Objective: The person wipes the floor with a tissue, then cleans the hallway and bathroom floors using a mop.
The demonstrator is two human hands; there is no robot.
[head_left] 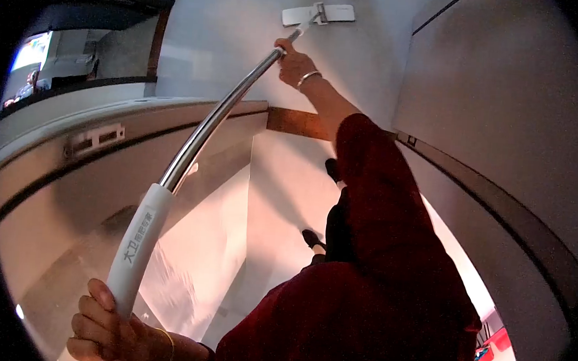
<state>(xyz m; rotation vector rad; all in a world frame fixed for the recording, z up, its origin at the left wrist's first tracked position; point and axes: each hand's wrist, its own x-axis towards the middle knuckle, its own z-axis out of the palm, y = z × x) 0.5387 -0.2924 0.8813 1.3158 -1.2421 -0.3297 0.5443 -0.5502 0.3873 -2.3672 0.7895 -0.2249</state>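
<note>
A flat mop runs diagonally across the view, with a white grip (pixel 141 237), a shiny metal pole (pixel 217 113) and a white rectangular head (pixel 339 13). At the lower left, my left hand (pixel 108 328) is wrapped around the end of the white grip; a thin yellow band circles that wrist. My right hand (pixel 296 65) reaches far forward and is closed on the pole near the mop head. A bracelet sits on the right wrist. The mop head rests against a pale, smooth surface (pixel 225 37) at the top.
A brown strip (pixel 299 122) crosses the pale floor ahead of my dark shoes (pixel 311 238). Smooth panels (pixel 507 81) rise on the right. To the left are a ledge (pixel 101 113) and an opening with a lit screen (pixel 32 52). Red items (pixel 494 345) lie at lower right.
</note>
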